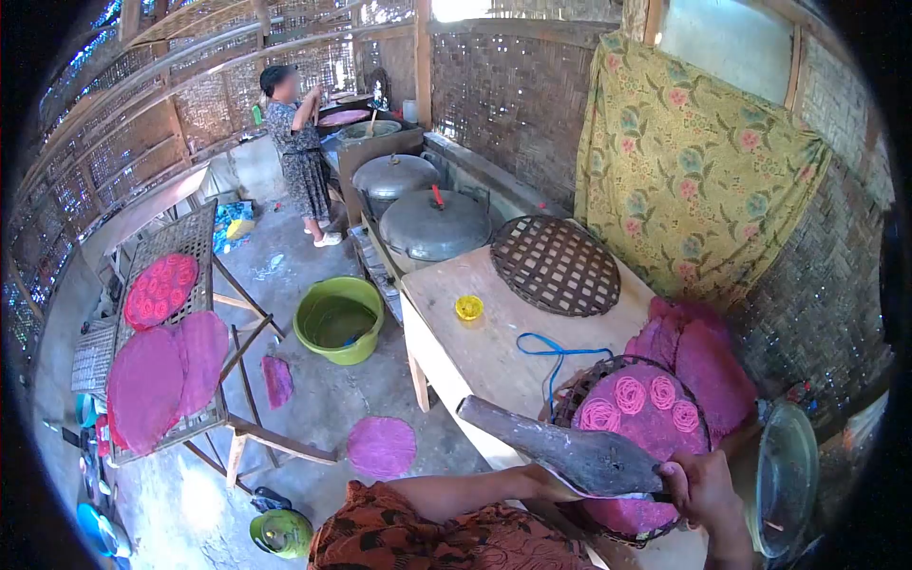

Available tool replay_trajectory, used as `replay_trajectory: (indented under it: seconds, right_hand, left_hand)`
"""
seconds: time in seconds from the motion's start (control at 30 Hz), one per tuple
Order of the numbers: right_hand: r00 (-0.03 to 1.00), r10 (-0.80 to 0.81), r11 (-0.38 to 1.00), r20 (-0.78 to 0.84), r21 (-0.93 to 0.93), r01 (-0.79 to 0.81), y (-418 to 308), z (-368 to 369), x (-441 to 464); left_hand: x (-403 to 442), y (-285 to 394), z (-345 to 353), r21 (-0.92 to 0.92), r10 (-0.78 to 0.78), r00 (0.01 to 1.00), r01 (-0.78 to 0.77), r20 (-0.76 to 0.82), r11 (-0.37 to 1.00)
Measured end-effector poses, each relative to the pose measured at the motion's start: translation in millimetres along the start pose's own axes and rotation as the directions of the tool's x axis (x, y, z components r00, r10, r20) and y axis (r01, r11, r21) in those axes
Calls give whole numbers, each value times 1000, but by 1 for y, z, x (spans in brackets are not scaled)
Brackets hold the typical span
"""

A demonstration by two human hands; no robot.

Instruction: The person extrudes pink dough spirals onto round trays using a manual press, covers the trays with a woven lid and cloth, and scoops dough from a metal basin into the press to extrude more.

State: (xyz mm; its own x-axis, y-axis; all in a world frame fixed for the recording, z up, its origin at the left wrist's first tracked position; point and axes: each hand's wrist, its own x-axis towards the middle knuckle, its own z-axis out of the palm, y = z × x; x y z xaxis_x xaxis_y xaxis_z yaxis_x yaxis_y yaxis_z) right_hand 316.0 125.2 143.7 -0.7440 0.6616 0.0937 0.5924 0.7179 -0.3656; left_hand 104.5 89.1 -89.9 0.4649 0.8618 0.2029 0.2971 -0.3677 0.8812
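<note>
My right hand (pixel 705 489) is wrapped around the narrow end of a long, dark wooden tool (pixel 579 454), thick in the middle and held slantwise over the table. My left hand (pixel 549 484) reaches in beneath the tool; its fingers are hidden by the wood. Below and behind the tool lies a round pink cloth (pixel 638 429) on a woven bamboo tray (pixel 573 391). Several coiled nests of pink strands (pixel 630 394) sit on that cloth. More bunched pink cloth (pixel 708 366) lies beside the tray.
On the table (pixel 446 332) are a yellow cup (pixel 468 308), a blue strap (pixel 556 351) and an openwork bamboo tray (pixel 557 266). A green tub (pixel 339 321) stands on the floor. At left, a rack (pixel 204 223) holds pink rounds. A person (pixel 299 142) stands by the stove near lidded pots (pixel 435 225).
</note>
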Motion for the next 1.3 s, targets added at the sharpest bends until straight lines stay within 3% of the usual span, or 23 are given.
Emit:
replay_trajectory:
  seconds: [0.1,0.17,0.23,0.27,0.5,0.57,0.63,0.73,0.8,0.9,0.97,1.0,1.1,1.17,1.23,1.3]
  right_hand:
    - [992,-126,992,-10,-2,126,16,-15,-2]
    - [992,-127,991,-15,32,127,51,-13,-13]
    - [986,-151,988,64,20,150,70,-20,-27]
    - [989,-147,989,29,10,147,65,-24,-39]
    - [971,-237,970,10,48,237,146,-51,-138]
    - [974,-211,977,84,0,212,156,-71,-161]
    - [944,-297,952,-145,-123,281,150,-89,-175]
    - [719,-637,771,-278,-230,594,94,-124,-182]
    - [685,-679,734,-264,-213,646,72,-131,-202]
    - [696,-688,725,-207,-138,675,64,-142,-232]
    - [788,-604,797,-121,-81,598,65,-157,-255]
    - [816,-571,821,-92,-65,568,68,-159,-263]
    - [807,-539,842,-241,-178,509,87,-148,-274]
    - [689,-600,796,-407,-219,564,98,-150,-272]
    - [639,-556,826,-531,-264,498,113,-156,-275]
    - [645,-462,880,-609,-228,416,135,-166,-284]
  left_hand:
    - [25,15,23,-16,86,996,-86,-2,996]
    - [50,38,36,-35,185,983,-185,-8,982]
    - [59,95,36,-227,261,964,-243,54,943]
    - [65,119,39,-319,305,949,-266,77,909]
    - [115,207,127,-492,293,937,-168,189,854]
    - [130,225,145,-477,233,940,-90,251,874]
    - [143,242,150,-369,91,929,51,357,928]
    - [176,239,178,-37,-234,857,282,459,959]
    - [215,217,220,174,-425,788,390,445,904]
    - [242,168,242,-179,120,888,-43,444,983]
    - [248,174,247,-285,299,867,-194,398,939]
    - [248,194,247,-149,313,819,-275,481,950]
    - [219,260,215,283,229,817,-425,530,860]
    - [225,262,219,323,154,831,-370,535,871]
    - [221,274,211,188,86,859,-207,505,960]
    - [205,296,201,-200,141,915,-68,378,977]
